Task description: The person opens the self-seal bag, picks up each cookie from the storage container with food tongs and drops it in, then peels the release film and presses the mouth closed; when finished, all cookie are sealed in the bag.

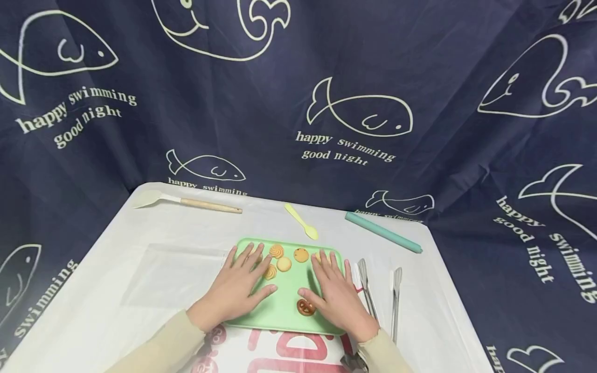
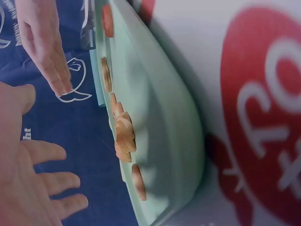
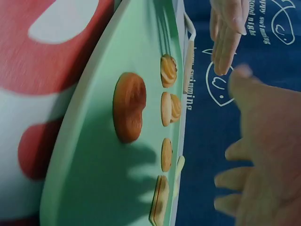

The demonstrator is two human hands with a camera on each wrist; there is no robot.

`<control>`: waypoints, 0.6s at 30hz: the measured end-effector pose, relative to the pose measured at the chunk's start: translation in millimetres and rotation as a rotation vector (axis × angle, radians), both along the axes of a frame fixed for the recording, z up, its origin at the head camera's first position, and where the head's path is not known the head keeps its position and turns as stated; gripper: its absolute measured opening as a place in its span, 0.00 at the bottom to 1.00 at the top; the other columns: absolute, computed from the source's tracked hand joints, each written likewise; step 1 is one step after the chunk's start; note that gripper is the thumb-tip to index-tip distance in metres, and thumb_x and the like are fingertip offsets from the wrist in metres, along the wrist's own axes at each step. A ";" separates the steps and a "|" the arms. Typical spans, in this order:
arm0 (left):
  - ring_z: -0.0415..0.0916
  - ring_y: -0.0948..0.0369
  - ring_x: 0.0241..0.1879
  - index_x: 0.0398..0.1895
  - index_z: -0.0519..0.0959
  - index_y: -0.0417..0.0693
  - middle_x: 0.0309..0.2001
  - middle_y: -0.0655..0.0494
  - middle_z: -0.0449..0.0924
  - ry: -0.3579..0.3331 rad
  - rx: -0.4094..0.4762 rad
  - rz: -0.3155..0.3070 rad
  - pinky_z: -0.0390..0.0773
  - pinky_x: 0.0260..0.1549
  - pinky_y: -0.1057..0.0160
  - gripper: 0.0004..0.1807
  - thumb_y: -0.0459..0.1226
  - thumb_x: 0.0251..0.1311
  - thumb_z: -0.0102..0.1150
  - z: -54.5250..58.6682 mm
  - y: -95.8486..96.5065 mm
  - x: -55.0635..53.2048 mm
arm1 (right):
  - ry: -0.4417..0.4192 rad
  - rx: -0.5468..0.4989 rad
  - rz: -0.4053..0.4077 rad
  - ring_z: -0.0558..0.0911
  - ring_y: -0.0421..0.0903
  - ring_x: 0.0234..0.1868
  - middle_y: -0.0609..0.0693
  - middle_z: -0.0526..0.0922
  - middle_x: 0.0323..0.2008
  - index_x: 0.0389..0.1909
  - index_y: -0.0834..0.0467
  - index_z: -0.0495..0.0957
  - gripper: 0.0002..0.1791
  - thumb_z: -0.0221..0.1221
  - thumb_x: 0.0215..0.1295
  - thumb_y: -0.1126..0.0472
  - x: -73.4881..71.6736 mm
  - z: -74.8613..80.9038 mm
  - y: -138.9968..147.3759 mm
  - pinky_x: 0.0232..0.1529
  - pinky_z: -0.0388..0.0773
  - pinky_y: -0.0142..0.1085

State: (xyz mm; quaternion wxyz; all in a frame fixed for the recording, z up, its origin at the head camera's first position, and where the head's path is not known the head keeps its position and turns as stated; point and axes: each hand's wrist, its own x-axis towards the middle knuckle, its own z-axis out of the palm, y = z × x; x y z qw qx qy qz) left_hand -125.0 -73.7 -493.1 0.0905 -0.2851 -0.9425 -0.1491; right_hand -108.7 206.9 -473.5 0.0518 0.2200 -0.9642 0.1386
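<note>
A light green tray lies on the table with several cookies and a brown pretzel. My left hand hovers over its left side, fingers straight and spread, palm down. Over the right side my right hand hangs in the same way, its thumb near the pretzel in the head view. Both wrist views show air between palms and tray. Two swirled cookies, a plain round cookie and a speckled cookie lie toward the back. A layered sandwich biscuit is partly covered by the right fingers in the head view.
A spatula with a wooden handle, a yellow spoon and a teal rod lie along the back. Metal tongs lie at right. Clear plastic lies at left. Red-and-white printing shows in front of the tray.
</note>
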 end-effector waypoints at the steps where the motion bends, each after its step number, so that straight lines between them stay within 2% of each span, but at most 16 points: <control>1: 0.49 0.43 0.76 0.76 0.66 0.49 0.77 0.44 0.56 -0.008 0.032 -0.007 0.41 0.72 0.35 0.42 0.67 0.72 0.39 -0.4 -0.9 0.7 | 0.015 -0.025 0.001 0.57 0.63 0.75 0.62 0.60 0.75 0.76 0.60 0.63 0.42 0.56 0.72 0.36 -0.9 0.6 -1.8 0.73 0.39 0.65; 6: 0.59 0.46 0.72 0.72 0.71 0.48 0.73 0.46 0.64 -0.009 0.190 -0.009 0.41 0.73 0.38 0.35 0.60 0.72 0.51 -2.5 -12.6 -0.1 | 0.097 -0.160 0.040 0.75 0.54 0.66 0.55 0.78 0.63 0.64 0.59 0.78 0.26 0.59 0.74 0.46 -8.7 2.1 -15.2 0.72 0.55 0.60; 8: 0.62 0.46 0.70 0.70 0.73 0.48 0.71 0.46 0.67 -0.009 0.230 0.013 0.42 0.72 0.37 0.33 0.58 0.71 0.53 -4.3 -23.5 -1.6 | 0.099 -0.214 0.061 0.80 0.51 0.59 0.52 0.83 0.57 0.58 0.59 0.82 0.22 0.61 0.73 0.49 -12.0 1.6 -26.0 0.68 0.66 0.54; 10: 0.65 0.45 0.68 0.68 0.75 0.46 0.69 0.45 0.70 -0.018 0.265 0.045 0.44 0.72 0.37 0.31 0.56 0.70 0.56 -5.3 -38.3 -3.6 | 0.063 -0.280 0.079 0.84 0.46 0.50 0.48 0.86 0.49 0.53 0.58 0.84 0.17 0.63 0.72 0.52 -15.4 1.0 -41.0 0.59 0.76 0.46; 12: 0.68 0.44 0.65 0.65 0.77 0.45 0.65 0.45 0.74 -0.032 0.285 0.075 0.50 0.70 0.36 0.29 0.54 0.70 0.59 -6.9 -54.3 -6.1 | -0.002 -0.335 0.090 0.84 0.40 0.42 0.43 0.87 0.43 0.49 0.56 0.86 0.13 0.64 0.71 0.54 -19.5 0.9 -58.3 0.48 0.80 0.38; 14: 0.71 0.44 0.62 0.62 0.79 0.45 0.62 0.45 0.77 -0.042 0.289 0.108 0.60 0.66 0.36 0.26 0.51 0.69 0.61 -8.4 -72.1 -8.4 | -0.084 -0.389 0.092 0.81 0.35 0.34 0.39 0.85 0.36 0.46 0.56 0.87 0.10 0.65 0.70 0.55 -24.3 0.7 -79.3 0.37 0.80 0.32; 16: 0.74 0.44 0.59 0.59 0.81 0.44 0.58 0.46 0.79 -0.056 0.272 0.130 0.69 0.60 0.37 0.23 0.49 0.69 0.62 -10.5 -86.7 -10.9 | -0.149 -0.412 0.088 0.78 0.32 0.30 0.37 0.83 0.32 0.44 0.55 0.87 0.09 0.66 0.68 0.56 -29.2 1.2 -99.1 0.32 0.78 0.28; 18: 0.76 0.45 0.56 0.57 0.82 0.45 0.56 0.47 0.80 -0.077 0.238 0.143 0.75 0.54 0.39 0.21 0.47 0.68 0.64 -12.7 -98.0 -12.3 | -0.179 -0.389 0.088 0.75 0.30 0.27 0.35 0.81 0.30 0.43 0.54 0.87 0.08 0.67 0.67 0.56 -33.7 1.9 -117.7 0.30 0.75 0.25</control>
